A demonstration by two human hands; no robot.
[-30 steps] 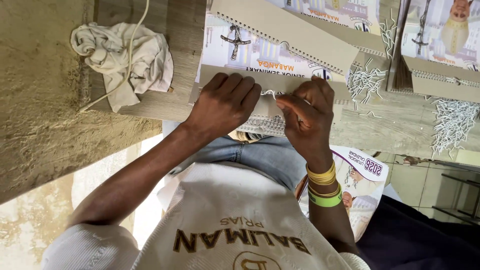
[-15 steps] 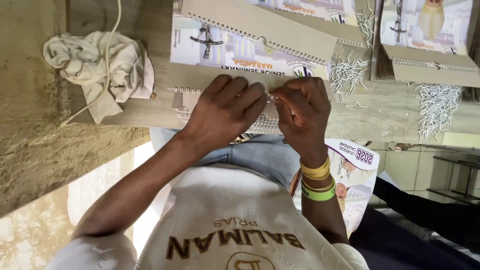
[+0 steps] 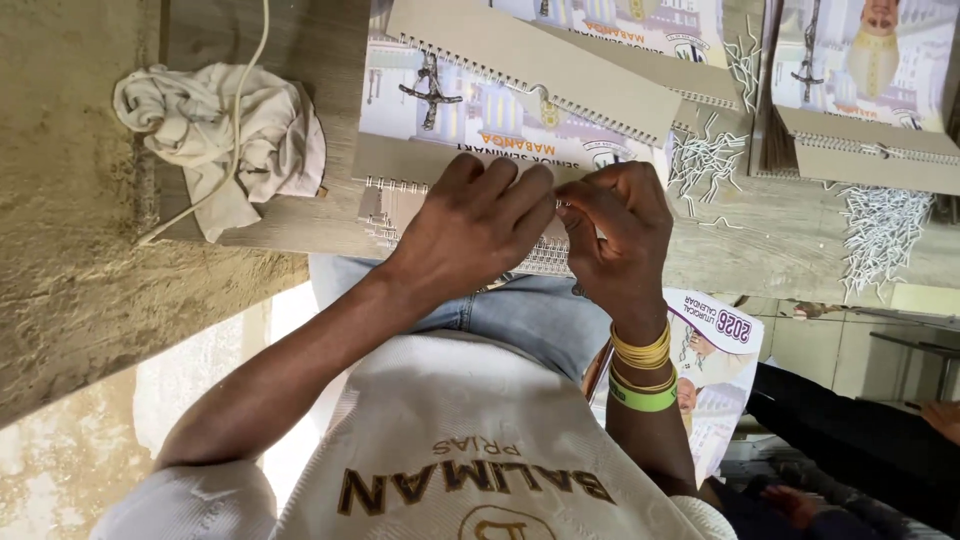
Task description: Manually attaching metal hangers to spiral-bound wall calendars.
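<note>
A spiral-bound calendar [image 3: 385, 212] with a brown card back lies at the near edge of the wooden table [image 3: 760, 250]. My left hand [image 3: 478, 228] lies across it with its fingers curled over the wire binding. My right hand [image 3: 622, 232], with yellow and green bangles on the wrist, pinches the same binding next to my left fingertips. The two hands touch and hide the middle of the calendar.
A crumpled white cloth [image 3: 225, 140] with a pale cord [image 3: 248, 70] across it lies at the table's left end. Stacked calendars [image 3: 540, 70] and piles of white wire pieces [image 3: 880, 235] lie beyond. Another calendar [image 3: 718, 345] rests by my knee. Another person's hand [image 3: 940, 415] shows low right.
Both hands stay on the calendar's binding and have drawn closer together, fingertips now meeting. The view has shifted slightly with my head.
</note>
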